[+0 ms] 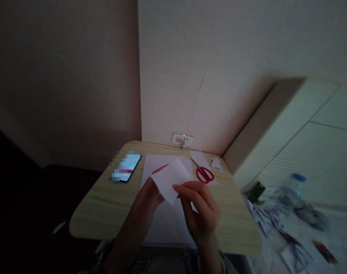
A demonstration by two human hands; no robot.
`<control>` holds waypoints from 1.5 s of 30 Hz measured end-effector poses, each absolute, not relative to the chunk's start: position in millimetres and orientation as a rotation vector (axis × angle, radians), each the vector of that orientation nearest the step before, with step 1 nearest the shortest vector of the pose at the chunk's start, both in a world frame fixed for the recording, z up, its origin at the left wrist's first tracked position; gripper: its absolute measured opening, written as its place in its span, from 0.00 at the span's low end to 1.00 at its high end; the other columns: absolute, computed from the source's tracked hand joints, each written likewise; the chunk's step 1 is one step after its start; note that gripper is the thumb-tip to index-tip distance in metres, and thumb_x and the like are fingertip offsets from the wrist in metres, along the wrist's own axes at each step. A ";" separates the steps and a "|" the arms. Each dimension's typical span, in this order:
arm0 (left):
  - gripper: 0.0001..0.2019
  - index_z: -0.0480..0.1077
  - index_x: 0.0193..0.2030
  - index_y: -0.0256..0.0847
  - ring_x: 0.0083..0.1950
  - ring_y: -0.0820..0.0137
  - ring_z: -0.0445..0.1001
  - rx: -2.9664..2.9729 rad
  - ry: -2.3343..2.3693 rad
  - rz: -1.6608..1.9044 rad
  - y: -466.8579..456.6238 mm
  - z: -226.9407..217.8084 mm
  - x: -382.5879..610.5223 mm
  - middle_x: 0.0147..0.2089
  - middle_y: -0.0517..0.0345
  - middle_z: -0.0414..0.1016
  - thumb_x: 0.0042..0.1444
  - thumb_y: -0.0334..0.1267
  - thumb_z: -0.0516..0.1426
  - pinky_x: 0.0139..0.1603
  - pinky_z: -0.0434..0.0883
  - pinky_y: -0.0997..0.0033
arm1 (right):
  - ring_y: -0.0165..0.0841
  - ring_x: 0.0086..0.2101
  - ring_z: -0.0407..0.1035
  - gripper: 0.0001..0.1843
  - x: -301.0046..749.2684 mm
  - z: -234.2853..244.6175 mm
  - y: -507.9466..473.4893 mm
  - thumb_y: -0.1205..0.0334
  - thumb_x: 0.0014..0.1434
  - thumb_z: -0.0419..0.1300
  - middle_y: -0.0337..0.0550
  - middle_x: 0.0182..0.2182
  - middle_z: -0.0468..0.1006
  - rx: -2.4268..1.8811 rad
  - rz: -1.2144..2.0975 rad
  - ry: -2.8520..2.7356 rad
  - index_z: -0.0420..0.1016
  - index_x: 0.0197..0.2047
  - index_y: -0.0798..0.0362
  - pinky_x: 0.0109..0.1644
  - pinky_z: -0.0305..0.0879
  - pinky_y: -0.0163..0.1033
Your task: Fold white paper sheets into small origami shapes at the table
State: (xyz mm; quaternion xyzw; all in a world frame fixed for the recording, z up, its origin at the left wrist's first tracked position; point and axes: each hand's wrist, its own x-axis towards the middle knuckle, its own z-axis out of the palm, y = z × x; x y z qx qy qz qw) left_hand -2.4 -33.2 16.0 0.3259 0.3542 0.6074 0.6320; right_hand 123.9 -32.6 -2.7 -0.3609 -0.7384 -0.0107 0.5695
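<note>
I hold a folded white piece of paper (173, 179) above a small light wooden table (105, 205). My left hand (146, 199) pinches the paper's lower left edge, fingers closed on it. My right hand (200, 211) grips the lower right edge, fingers curled around it. A larger white sheet (153, 163) lies flat on the table under the folded piece. Red-handled scissors (203, 173) rest on the table just right of the paper, beyond my right hand.
A phone (126, 167) with a lit screen lies at the table's left rear. A small folded paper shape (216, 163) sits near the back right corner. A wall socket (182, 139) is behind. Right of the table, a surface holds paper scraps (266, 219) and a plastic bottle (290, 192).
</note>
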 end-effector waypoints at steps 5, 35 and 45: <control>0.33 0.67 0.59 0.42 0.58 0.52 0.70 0.695 0.590 1.320 -29.6 8.6 -7.3 0.55 0.47 0.74 0.53 0.63 0.51 0.58 0.66 0.54 | 0.29 0.35 0.71 0.12 127.8 -2.3 -32.3 0.74 0.61 0.55 0.41 0.35 0.74 -0.894 -0.097 -1.758 0.75 0.43 0.50 0.39 0.67 0.33; 0.09 0.81 0.32 0.44 0.44 0.57 0.76 1.247 1.357 1.225 -43.9 22.2 -14.6 0.38 0.55 0.82 0.45 0.44 0.63 0.52 0.69 0.61 | 0.34 0.42 0.69 0.14 150.5 9.3 -40.4 0.74 0.59 0.57 0.40 0.40 0.75 -0.776 0.266 -1.701 0.76 0.41 0.45 0.46 0.66 0.42; 0.11 0.80 0.34 0.42 0.43 0.58 0.76 1.157 1.242 1.188 -45.8 24.0 -9.5 0.37 0.55 0.82 0.48 0.45 0.61 0.49 0.69 0.65 | 0.36 0.42 0.70 0.16 159.8 9.9 -42.6 0.71 0.61 0.53 0.43 0.41 0.75 -0.793 0.137 -1.822 0.77 0.45 0.44 0.44 0.67 0.45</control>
